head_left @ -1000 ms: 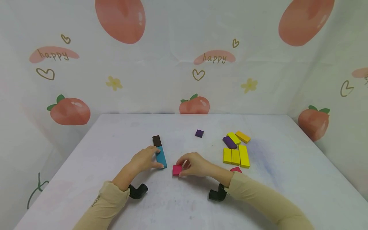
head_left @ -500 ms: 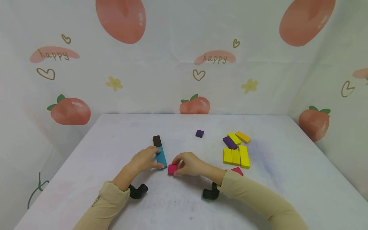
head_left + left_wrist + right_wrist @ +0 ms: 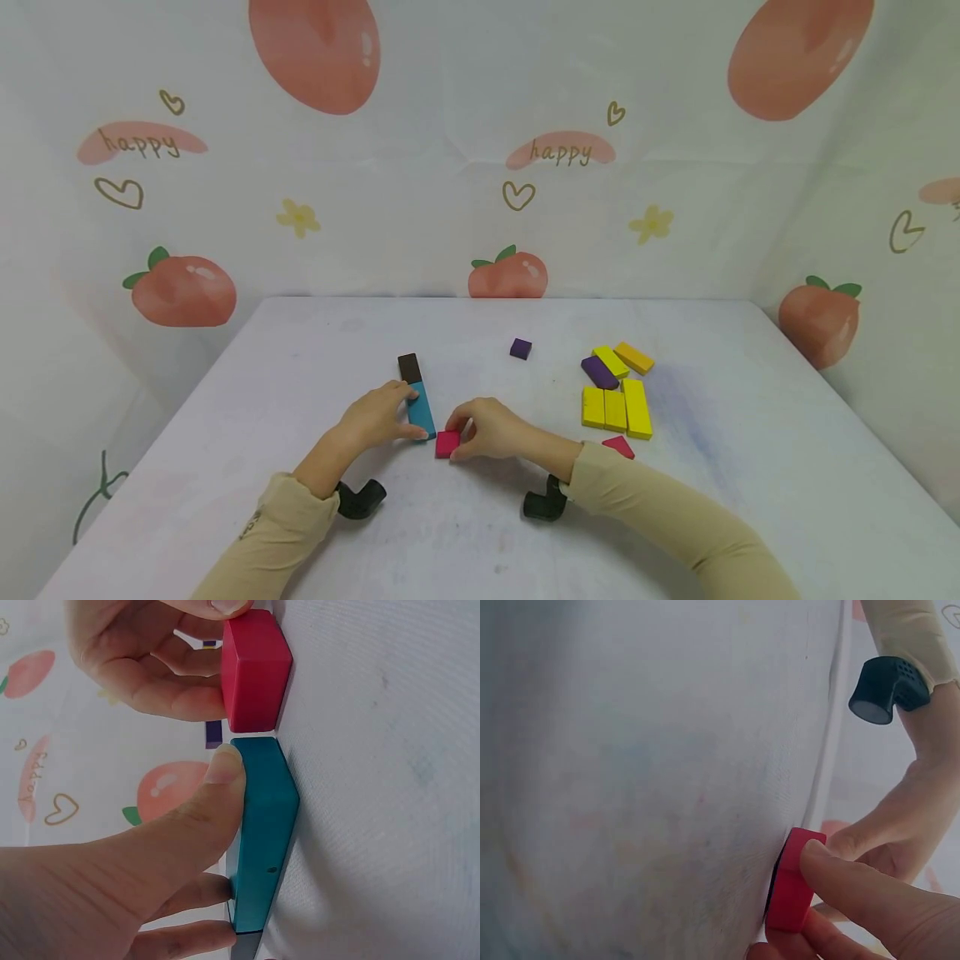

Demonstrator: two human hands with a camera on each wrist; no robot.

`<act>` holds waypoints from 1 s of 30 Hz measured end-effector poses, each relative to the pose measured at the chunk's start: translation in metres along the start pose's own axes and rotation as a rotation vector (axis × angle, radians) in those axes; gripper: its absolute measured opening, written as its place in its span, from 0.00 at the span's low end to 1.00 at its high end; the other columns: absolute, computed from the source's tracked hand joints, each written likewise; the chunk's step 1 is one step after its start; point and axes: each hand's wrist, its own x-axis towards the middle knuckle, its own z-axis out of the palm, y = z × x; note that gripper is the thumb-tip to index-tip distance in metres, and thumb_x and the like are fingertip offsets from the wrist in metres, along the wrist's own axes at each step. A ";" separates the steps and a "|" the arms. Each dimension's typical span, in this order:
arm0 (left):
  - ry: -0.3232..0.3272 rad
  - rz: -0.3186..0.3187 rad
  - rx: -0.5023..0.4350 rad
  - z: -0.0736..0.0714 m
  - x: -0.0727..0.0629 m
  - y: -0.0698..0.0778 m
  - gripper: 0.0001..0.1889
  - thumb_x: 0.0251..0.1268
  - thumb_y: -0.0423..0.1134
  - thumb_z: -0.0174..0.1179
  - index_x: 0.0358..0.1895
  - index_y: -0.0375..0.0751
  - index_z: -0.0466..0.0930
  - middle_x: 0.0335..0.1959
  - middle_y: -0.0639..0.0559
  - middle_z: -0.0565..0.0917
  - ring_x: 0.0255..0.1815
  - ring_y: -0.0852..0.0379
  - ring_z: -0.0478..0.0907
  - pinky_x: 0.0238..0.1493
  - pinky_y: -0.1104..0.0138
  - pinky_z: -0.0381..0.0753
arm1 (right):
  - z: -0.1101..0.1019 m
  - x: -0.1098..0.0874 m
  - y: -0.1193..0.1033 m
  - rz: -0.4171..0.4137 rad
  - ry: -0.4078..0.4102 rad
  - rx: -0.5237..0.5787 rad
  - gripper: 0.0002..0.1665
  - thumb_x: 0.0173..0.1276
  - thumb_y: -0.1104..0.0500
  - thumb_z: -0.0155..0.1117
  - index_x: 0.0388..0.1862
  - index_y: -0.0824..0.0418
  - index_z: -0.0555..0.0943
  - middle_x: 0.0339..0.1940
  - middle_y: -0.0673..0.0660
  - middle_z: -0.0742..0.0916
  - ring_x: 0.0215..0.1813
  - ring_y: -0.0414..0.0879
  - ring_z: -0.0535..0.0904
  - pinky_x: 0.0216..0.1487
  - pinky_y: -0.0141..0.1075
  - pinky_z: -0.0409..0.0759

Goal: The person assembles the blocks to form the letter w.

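Observation:
My left hand (image 3: 375, 415) holds a long blue block (image 3: 422, 414) flat on the table, its thumb at the near end and fingers along the left side. A dark brown block (image 3: 409, 367) stands against the blue block's far end. Between thumb and fingers, my right hand (image 3: 497, 429) pinches a red block (image 3: 447, 445) at the blue block's near right corner. In the left wrist view a thin gap shows between the red block (image 3: 259, 675) and the blue block (image 3: 266, 832). The right wrist view shows the thumb on the red block (image 3: 791, 889).
A small purple block (image 3: 521, 348) lies toward the back. To the right sit several yellow blocks (image 3: 637, 408), an orange block (image 3: 634, 357), a longer purple block (image 3: 599, 372) and a red pointed block (image 3: 618, 447). Black wrist cameras (image 3: 362, 500) hang under both wrists.
My right hand has slid the red block left, close to the blue block's near end, slowing in the last half second. My left hand and the blue block have stayed in place.

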 end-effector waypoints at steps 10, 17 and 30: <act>0.000 -0.004 0.000 -0.001 0.000 0.001 0.35 0.50 0.50 0.69 0.59 0.33 0.71 0.63 0.32 0.70 0.61 0.36 0.71 0.59 0.47 0.73 | 0.001 0.002 -0.002 0.013 -0.013 -0.005 0.18 0.52 0.60 0.74 0.42 0.62 0.82 0.38 0.55 0.85 0.34 0.41 0.77 0.34 0.25 0.75; 0.000 -0.007 -0.001 -0.001 0.000 0.001 0.35 0.50 0.50 0.69 0.59 0.33 0.71 0.63 0.32 0.70 0.62 0.35 0.70 0.59 0.46 0.73 | 0.001 0.002 -0.001 -0.002 -0.006 -0.006 0.18 0.51 0.60 0.74 0.42 0.63 0.82 0.37 0.55 0.85 0.33 0.41 0.76 0.34 0.25 0.74; -0.003 -0.008 -0.005 0.000 0.001 0.000 0.36 0.50 0.50 0.69 0.59 0.33 0.71 0.63 0.33 0.70 0.62 0.36 0.70 0.60 0.47 0.73 | -0.014 -0.005 0.005 0.031 0.015 0.038 0.22 0.54 0.59 0.72 0.49 0.61 0.80 0.44 0.56 0.84 0.40 0.45 0.78 0.38 0.27 0.78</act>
